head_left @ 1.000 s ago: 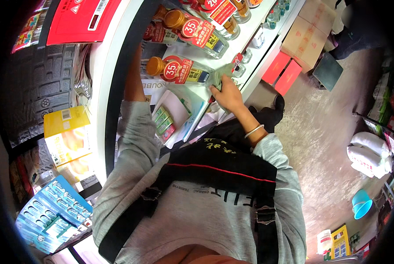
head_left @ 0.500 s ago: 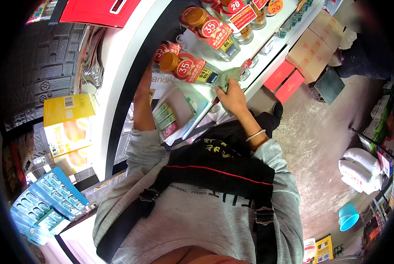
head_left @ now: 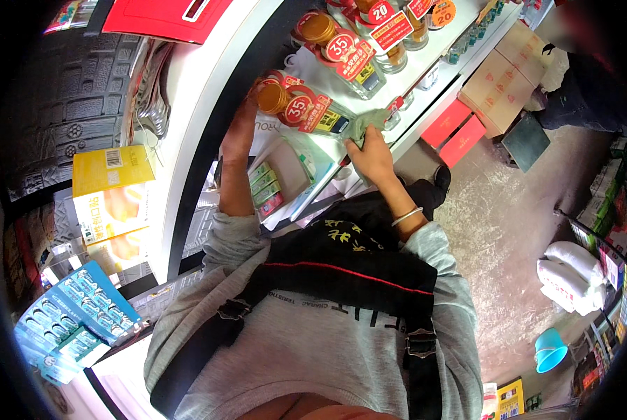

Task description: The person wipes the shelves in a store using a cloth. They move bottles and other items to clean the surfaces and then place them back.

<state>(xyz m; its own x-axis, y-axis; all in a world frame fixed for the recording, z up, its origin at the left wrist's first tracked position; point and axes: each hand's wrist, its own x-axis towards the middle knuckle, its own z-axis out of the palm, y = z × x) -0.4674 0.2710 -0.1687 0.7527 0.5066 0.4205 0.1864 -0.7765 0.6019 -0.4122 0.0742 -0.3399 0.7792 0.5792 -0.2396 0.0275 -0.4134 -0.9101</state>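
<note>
My right hand (head_left: 372, 158) grips a grey-green cloth (head_left: 364, 127) and presses it against the base of a glass bottle (head_left: 335, 120). That bottle leans on its side on the white shelf, with a gold cap, red tags and a yellow-and-blue label. My left hand (head_left: 240, 130) reaches in beside the capped end of the same bottle. Its fingers are mostly hidden by the cap and tags, so their grip does not show. Behind stands a second gold-capped bottle (head_left: 348, 57) with similar red tags.
More tagged bottles (head_left: 392, 56) and small glass jars (head_left: 460, 49) line the shelf (head_left: 425, 70). Below lie a white tub (head_left: 289, 164) and small green packs (head_left: 264, 183). Red boxes (head_left: 453, 133) and cartons (head_left: 499, 87) stand on the floor at right, near another person's dark clothing (head_left: 586, 94).
My left hand has shifted slightly right, closer to the bottle's cap. My right hand and the cloth stay at the bottle's base. The view has moved a little.
</note>
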